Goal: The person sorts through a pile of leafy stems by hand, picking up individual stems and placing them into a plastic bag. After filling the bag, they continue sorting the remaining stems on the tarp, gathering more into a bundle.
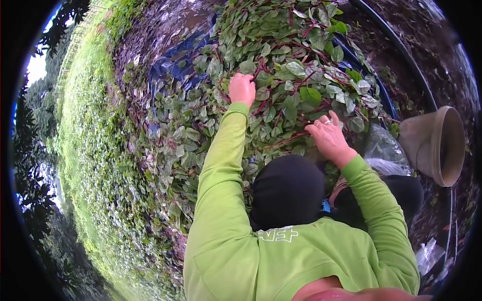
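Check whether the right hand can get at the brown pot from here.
Probably yes: between the right hand and the brown pot I see only leafy stems and crumpled clear plastic, nothing rigid, though the pot's mouth faces away.

Left hand (pixel 242 89) curled, right hand (pixel 329 136) loosely spread

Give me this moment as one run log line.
left hand: at red stem | right hand: over leafy pile | nearby: blue sheet, clear plastic, pot
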The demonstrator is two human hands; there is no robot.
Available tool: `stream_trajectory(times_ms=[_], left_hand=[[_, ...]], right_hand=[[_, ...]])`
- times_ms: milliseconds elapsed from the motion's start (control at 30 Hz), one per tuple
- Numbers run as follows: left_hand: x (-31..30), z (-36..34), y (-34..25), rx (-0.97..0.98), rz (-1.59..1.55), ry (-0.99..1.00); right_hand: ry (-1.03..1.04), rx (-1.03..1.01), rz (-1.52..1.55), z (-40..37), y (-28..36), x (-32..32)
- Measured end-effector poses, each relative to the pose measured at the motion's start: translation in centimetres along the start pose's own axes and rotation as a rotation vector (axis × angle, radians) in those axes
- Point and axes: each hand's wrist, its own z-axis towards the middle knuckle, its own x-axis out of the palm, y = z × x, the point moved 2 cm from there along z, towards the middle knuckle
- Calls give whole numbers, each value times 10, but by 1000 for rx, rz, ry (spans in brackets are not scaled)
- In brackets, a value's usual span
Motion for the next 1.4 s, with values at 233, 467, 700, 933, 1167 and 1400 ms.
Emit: stream_trajectory(times_ms=[233, 467, 700, 933, 1167, 1400], left_hand=[[-51, -32, -54, 122, -341, -87], [-59, -105, -102, 333, -616, 182], [-53, -125, -10, -38, -429, -175], [-33, -106, 54, -88, -282, -226], [-14, -31, -88, 203, -568, 74], [37, 3, -131, 194, -388, 292]], right_hand=[[-19, -80, 66, 6, 18, -11], [-141, -148, -43, 17, 33, -14], [57, -111, 199, 2, 27, -41], [128, -58, 116, -23, 9, -134], [119, -50, -62, -43, -10, -100], [111, -81, -119, -44, -7, -63]])
